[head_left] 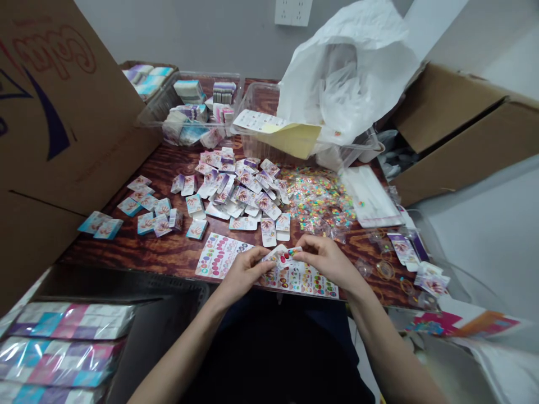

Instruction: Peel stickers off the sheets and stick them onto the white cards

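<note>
Above the front edge of the table, my left hand (243, 274) pinches a small white printed box (277, 254), its flap end up. My right hand (327, 259) is closed at the other end of it, its fingertips on a small piece with coloured spots (295, 251); whether that piece is partly inside the box I cannot tell. Under both hands lie sticker sheets (222, 255) with rows of nail designs. Just beyond is a heap of small white, purple and blue boxes (248, 188). Right of the heap, many clear packets with multicoloured bits (320, 196) are spread.
Clear plastic bins (189, 120) with bundled boxes stand at the back left. A white plastic bag (349, 67) fills another bin. Large cartons (63, 129) flank the left side, another carton (458, 123) the right. Wrapped packs (63, 359) sit lower left. Rings (385, 269) lie at right.
</note>
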### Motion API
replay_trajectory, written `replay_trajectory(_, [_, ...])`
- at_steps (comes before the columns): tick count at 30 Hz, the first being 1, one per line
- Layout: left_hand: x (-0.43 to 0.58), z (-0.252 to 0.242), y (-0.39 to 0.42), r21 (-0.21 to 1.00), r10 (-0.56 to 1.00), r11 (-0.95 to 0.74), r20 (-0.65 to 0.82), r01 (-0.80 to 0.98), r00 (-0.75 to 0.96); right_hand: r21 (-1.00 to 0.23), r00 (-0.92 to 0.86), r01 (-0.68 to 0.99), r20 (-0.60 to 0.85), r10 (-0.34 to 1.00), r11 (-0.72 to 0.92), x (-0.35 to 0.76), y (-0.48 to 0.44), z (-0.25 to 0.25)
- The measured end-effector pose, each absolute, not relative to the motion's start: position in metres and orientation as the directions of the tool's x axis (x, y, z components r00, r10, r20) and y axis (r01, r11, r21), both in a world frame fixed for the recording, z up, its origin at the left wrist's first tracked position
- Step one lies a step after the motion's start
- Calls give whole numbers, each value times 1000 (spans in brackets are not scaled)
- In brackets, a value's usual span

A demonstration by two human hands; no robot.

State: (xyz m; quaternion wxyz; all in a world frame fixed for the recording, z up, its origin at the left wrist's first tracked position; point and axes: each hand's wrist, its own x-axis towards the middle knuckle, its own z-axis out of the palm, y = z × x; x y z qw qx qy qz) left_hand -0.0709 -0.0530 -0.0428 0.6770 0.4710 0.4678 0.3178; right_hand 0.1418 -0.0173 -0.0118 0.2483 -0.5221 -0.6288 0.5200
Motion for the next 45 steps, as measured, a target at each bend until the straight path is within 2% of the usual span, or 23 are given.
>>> replay_trajectory(3, [-66,-44,-55,961,881,255,-275,103,385,-827,-390,562,-267,881,-2,137,-18,-13])
replay_trajectory(6, [-61,-49,-57,969,902,175,-228,172,366,-755,-357,653,-232,905,64,126,-20,-18])
replay_trajectory(8, [-61,-53,-57,969,897,177,-231,175,376,-792,-345,610,-249,905,14,122,-20,-21])
replay_trajectory(11, [-66,-57,-57,963,865,233,-268,135,424,-908,-433,384,-336,836,-167,128,-19,-25])
replay_trajectory(13, [-70,-56,-56,965,866,214,-258,150,429,-928,-480,272,-360,800,-254,135,-18,-27])
replay_trajectory(17, [-72,-47,-56,937,887,32,-187,348,421,-927,-464,224,-373,804,-300,141,-20,-34])
replay_trajectory(20, [-69,-45,-57,907,894,-16,-175,421,411,-935,-414,263,-332,848,-237,136,-22,-39])
replay_trajectory(24, [-66,-52,-59,943,905,66,-194,325,379,-932,-359,361,-181,915,-42,129,-24,-40])
replay_trajectory(30, [-66,-60,-59,966,888,195,-248,171,388,-971,-401,222,-179,899,-95,131,-26,-37])
replay_trajectory(34, [-59,-64,-62,961,891,220,-268,170,365,-889,-479,438,-107,871,132,130,-20,-30])
replay_trajectory(36, [-52,-65,-64,957,902,263,-288,120,321,-858,-497,482,-102,862,176,129,-16,-28])
replay_trajectory(38, [-45,-65,-65,949,920,317,-306,-4,244,-901,-444,423,-119,888,90,126,-15,-30])
replay_trajectory(41, [-38,-59,-64,925,939,336,-314,-179,140,-978,-206,179,-147,967,-111,118,-21,-38])
replay_trajectory(43, [-37,-54,-62,926,948,315,-295,-208,123,-989,-26,36,-147,989,-146,112,-30,-45])
replay_trajectory(45, [-38,-53,-62,933,952,297,-273,-206,135,-991,35,1,-137,990,-137,109,-38,-48])
